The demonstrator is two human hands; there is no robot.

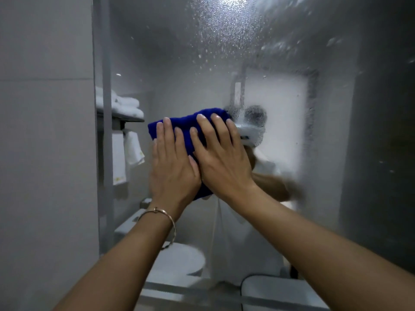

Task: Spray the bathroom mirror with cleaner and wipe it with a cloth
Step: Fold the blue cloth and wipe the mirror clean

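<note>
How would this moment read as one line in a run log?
step: wiping | left hand: flat on blue cloth | right hand: same | mirror: spray droplets above cloth

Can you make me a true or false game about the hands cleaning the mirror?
1. The left hand and the right hand both press flat on the cloth. True.
2. The cloth is red. False: it is blue.
3. Spray droplets speckle the upper part of the mirror. True.
4. The bracelet is on the right wrist. False: it is on the left wrist.
</note>
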